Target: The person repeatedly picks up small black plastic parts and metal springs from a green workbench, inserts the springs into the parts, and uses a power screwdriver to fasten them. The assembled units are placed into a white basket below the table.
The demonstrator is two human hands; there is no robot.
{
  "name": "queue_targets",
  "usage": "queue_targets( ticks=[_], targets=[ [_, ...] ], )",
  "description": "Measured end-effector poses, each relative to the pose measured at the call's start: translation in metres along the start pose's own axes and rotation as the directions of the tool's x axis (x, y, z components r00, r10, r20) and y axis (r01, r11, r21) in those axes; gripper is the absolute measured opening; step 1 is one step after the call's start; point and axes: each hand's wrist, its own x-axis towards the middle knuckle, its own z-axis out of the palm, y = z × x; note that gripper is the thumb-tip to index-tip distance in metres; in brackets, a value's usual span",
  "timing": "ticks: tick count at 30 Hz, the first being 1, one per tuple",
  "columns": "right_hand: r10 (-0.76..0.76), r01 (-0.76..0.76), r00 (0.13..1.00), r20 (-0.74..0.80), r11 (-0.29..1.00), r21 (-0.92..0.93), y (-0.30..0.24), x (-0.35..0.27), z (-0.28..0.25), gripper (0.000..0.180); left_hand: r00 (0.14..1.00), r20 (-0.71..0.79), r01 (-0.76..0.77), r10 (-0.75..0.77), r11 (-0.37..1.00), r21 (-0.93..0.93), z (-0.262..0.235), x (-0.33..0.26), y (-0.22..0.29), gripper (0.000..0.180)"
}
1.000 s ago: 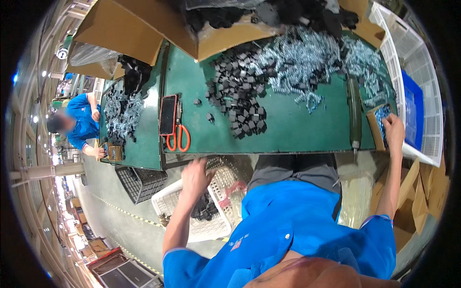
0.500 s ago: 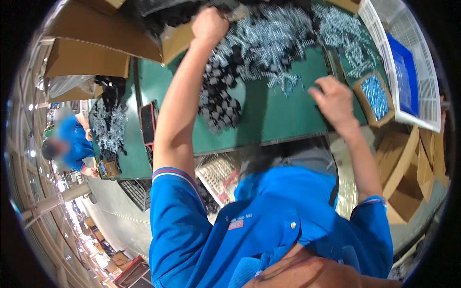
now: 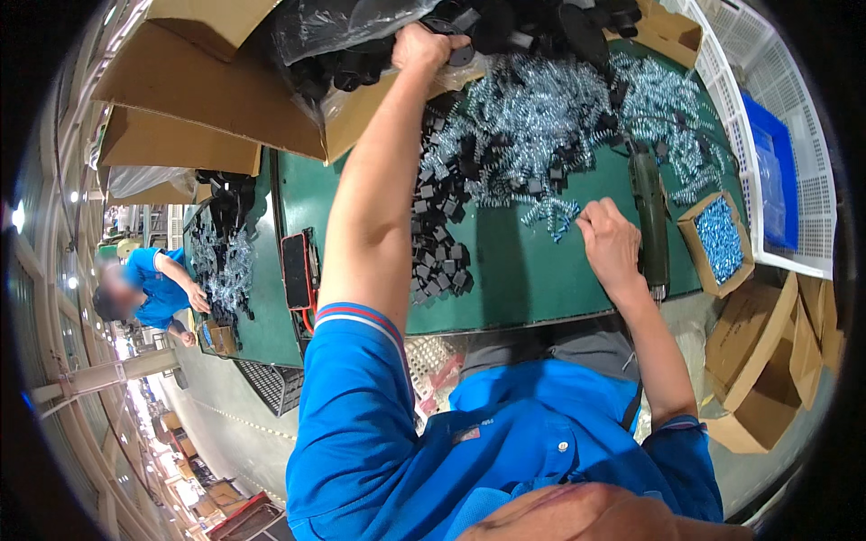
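Observation:
At the far side of the table my left hand (image 3: pixel 420 49) is closed on a black plastic part (image 3: pixel 461 56) with a round end, among black parts beside a clear plastic bag (image 3: pixel 338 27). My right hand (image 3: pixel 612 238) hangs over the green table with its fingers drawn together, just right of a few loose coil springs (image 3: pixel 552 216). Whether anything sits between those fingertips is hidden. A big heap of silvery springs (image 3: pixel 541 113) spreads beyond both hands. Small black square blocks (image 3: pixel 440 261) lie to the right of my left forearm.
A dark green elongated tool (image 3: pixel 648 212) lies right of my right hand. Farther right are a small carton of blue pieces (image 3: pixel 719 242) and a white crate (image 3: pixel 812 194) with a blue bin (image 3: pixel 771 171). Open cardboard (image 3: pixel 212 86) stands at left. A co-worker (image 3: pixel 149 284) works at far left.
My left hand has moved slightly right and now grips a black part. My right hand has come left toward the loose springs, its fingers drawing together. The whole view has shifted.

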Motion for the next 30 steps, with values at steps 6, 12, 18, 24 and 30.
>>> queue_targets(
  ticks=[6,12,18,24,30],
  targets=[
    [0.05,-0.046,0.996,-0.07,0.997,0.057,-0.007,-0.001,0.001,0.021,0.946,-0.181,-0.295,0.267,0.943,-0.152,-0.035,-0.013,-0.061,0.058],
    [-0.053,0.048,0.994,-0.093,0.997,-0.053,0.006,0.009,0.021,0.016,0.574,0.408,-0.449,0.71,0.689,-0.569,-0.129,-0.149,-0.014,0.051],
    [0.066,-0.053,0.998,-0.021,0.923,0.382,0.02,0.008,0.012,0.013,0.206,0.816,-0.677,0.54,0.68,-0.28,-0.076,-0.248,-0.005,0.048],
    [0.24,-0.189,0.969,0.063,0.546,0.816,0.012,-0.042,-0.046,0.009,0.219,0.697,-0.755,0.683,0.571,-0.322,-0.019,-0.276,-0.011,0.041],
    [0.443,-0.311,0.896,-0.018,0.657,0.687,0.046,-0.153,-0.106,0.012,0.746,0.411,-0.561,0.524,0.827,-0.036,-0.007,-0.263,-0.015,0.022]
  ],
)
